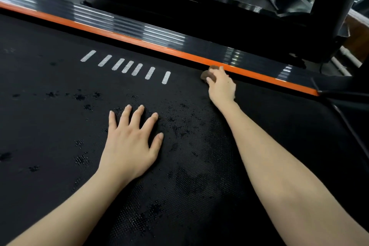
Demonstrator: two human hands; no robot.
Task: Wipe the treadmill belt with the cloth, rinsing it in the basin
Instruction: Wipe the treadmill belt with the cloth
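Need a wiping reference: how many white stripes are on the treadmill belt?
7 white stripes in one row on the treadmill belt, near the orange rail, ending just before the right hand holding the brown cloth. None appears hidden.

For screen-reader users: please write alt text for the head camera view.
A person's right hand holds a brown cloth at the far edge of a black treadmill belt, beside its orange side rail. The left hand rests flat on the damp-spotted belt.
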